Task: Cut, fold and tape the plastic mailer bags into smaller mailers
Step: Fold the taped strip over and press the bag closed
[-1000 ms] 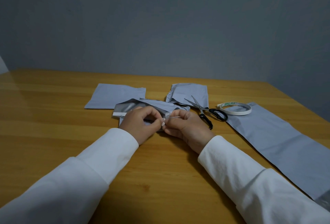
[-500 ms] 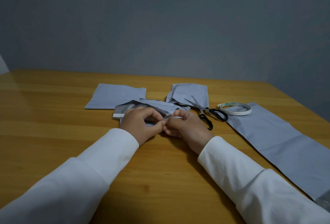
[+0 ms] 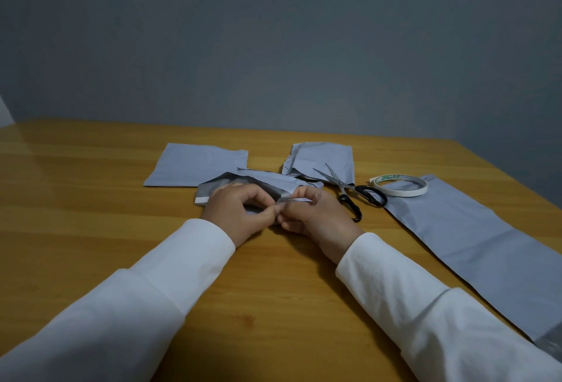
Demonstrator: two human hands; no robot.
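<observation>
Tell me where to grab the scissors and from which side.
Take the scissors by the black loop handles, coming from the near right. The handles point toward the person beside the right hand, while the open blades point away over a grey mailer piece.

Nothing legible is to be seen here: green print is spotted inside the tape roll (image 3: 399, 189), but it's far too small to be read.

Small grey mailer piece (image 3: 258, 182) lying crumpled mid-table, white strip (image 3: 201, 199) showing at left edge. Long grey mailer bag (image 3: 474, 238) lying flat at right, tape roll (image 3: 399, 185) resting on its far end.
</observation>
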